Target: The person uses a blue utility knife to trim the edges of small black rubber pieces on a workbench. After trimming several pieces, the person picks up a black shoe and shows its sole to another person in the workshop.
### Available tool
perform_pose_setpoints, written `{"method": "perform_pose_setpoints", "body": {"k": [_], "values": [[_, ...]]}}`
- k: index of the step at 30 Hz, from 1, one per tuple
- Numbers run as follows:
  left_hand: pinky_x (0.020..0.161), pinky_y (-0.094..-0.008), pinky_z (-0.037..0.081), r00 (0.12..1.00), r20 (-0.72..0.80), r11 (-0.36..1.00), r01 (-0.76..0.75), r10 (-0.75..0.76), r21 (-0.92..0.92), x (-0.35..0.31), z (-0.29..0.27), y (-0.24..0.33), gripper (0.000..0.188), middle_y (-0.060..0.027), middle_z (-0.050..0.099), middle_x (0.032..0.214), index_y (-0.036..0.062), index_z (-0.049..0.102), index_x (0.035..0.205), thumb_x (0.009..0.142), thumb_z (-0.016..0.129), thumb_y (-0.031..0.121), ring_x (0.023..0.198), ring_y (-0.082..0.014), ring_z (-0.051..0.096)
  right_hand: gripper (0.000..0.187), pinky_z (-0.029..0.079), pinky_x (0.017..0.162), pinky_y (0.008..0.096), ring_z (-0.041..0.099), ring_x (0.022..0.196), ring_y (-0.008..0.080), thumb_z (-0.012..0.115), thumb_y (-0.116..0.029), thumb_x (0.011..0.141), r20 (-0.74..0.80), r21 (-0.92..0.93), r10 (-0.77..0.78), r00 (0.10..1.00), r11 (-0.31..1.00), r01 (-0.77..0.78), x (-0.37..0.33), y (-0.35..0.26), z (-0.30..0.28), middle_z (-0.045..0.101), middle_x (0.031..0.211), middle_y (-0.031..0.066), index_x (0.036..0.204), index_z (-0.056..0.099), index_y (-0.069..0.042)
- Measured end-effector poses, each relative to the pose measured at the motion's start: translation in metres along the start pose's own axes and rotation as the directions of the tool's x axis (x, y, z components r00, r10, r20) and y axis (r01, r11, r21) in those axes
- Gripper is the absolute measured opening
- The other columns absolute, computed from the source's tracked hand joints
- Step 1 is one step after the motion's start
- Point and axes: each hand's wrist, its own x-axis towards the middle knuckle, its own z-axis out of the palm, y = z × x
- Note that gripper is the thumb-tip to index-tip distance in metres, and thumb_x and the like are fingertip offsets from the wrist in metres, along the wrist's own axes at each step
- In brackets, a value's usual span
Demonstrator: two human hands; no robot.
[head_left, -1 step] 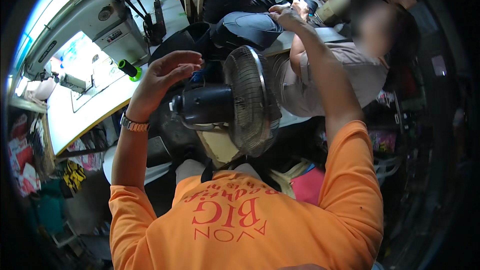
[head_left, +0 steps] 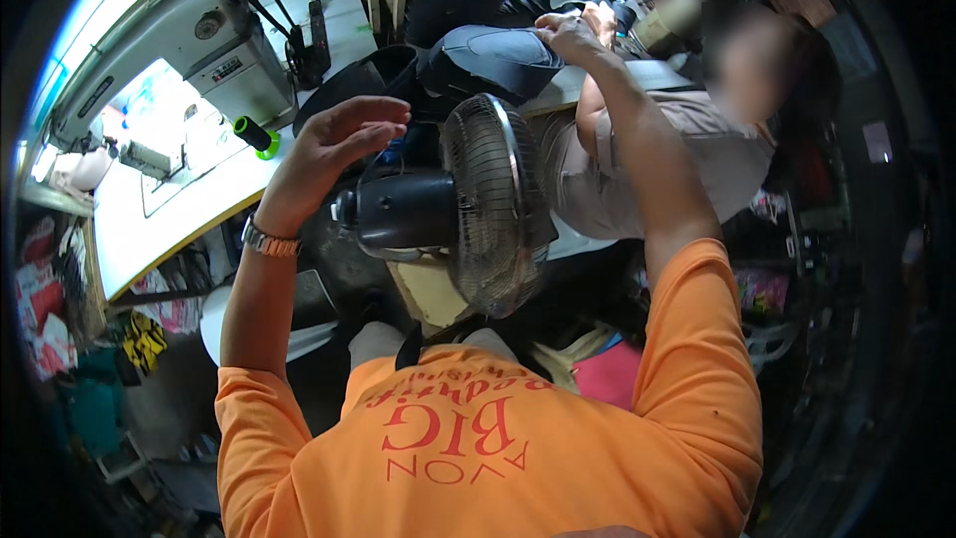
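Observation:
My left hand point(head_left: 349, 139) is raised between the sewing machine table and a black fan point(head_left: 408, 209). Its fingers are bent a little, the thumb stands apart from them, and nothing shows in its grasp. A wristwatch point(head_left: 269, 237) is on that wrist. My right arm reaches far forward, and my right hand point(head_left: 576, 38) hovers at the edge of a dark, rounded, stitched piece point(head_left: 493, 58). Its fingers point left and look slightly apart, holding nothing that I can see. Whether they touch the piece is unclear. Another person's hand point(head_left: 601, 20) is just beyond it.
At left a grey sewing machine point(head_left: 189, 30) stands on a white table point(head_left: 149, 239), with a green thread spool point(head_left: 261, 137) near its edge. A co-worker point(head_left: 687, 149) sits at the right by another machine point(head_left: 662, 20). The fan's wire cage point(head_left: 493, 199) stands before my body.
The fan's head has turned slightly and its cage sits a little further left. My left hand has shifted slightly right and up. My right hand looks the same.

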Motion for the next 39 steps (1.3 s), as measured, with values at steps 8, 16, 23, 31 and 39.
{"method": "perform_pose_setpoints", "body": {"k": [8,16,23,31,39], "values": [[0.096,-0.0318,0.046,0.999,0.020,0.998,-0.036,0.035,0.049,0.066,0.064,-0.008,0.041,-0.0072,0.064,0.118,0.0060,0.062,0.121,0.090,0.067,0.033,0.107,-0.0154,0.061,0.050,0.043,0.100,0.0421,0.056,0.117,0.0364,0.070,-0.038,0.080,-0.117,-0.035,0.010,0.993,0.999,-0.015,0.024,0.035,0.019,0.060,0.123,0.0221,0.120,0.062,-0.008],[0.088,-0.0291,0.051,0.999,0.042,0.998,0.014,-0.017,0.064,0.089,0.061,-0.027,0.032,-0.0094,0.068,0.110,0.0047,0.065,0.117,0.090,0.067,0.021,0.100,-0.0153,0.064,0.059,0.038,0.104,0.0448,0.049,0.124,0.0348,0.067,-0.043,0.081,-0.157,-0.120,0.139,0.978,0.980,-0.158,0.037,0.029,0.030,0.054,0.132,0.0192,0.131,0.056,-0.012],[0.091,-0.0290,0.050,0.997,-0.082,0.977,0.011,0.006,0.212,0.097,0.060,-0.010,0.031,-0.0102,0.067,0.112,0.0029,0.063,0.119,0.093,0.063,0.019,0.104,-0.0151,0.063,0.049,0.042,0.101,0.0444,0.049,0.121,0.0373,0.065,-0.033,0.084,-0.216,-0.022,0.073,0.974,0.997,-0.079,0.082,0.038,0.059,0.050,0.125,0.0226,0.123,0.052,-0.006],[0.092,-0.0260,0.048,0.959,-0.280,0.987,0.083,-0.042,0.136,0.058,0.079,0.001,0.031,-0.0068,0.066,0.111,0.0035,0.062,0.120,0.093,0.063,0.019,0.104,-0.0116,0.061,0.039,0.043,0.100,0.0472,0.050,0.118,0.0414,0.052,-0.014,0.083,-0.323,0.048,0.054,0.945,0.998,-0.041,0.128,0.064,0.084,0.046,0.129,0.0263,0.120,0.052,-0.003],[0.088,-0.0240,0.048,0.701,-0.697,0.972,0.235,-0.154,0.021,-0.063,0.104,-0.009,0.028,-0.0061,0.065,0.111,0.0016,0.060,0.119,0.093,0.061,0.014,0.100,-0.0113,0.062,0.063,0.036,0.108,0.0434,0.042,0.130,0.0377,0.063,-0.023,0.081,-0.263,0.093,0.004,0.965,0.995,0.021,0.158,0.070,0.087,0.042,0.141,0.0224,0.137,0.042,-0.005]]}}
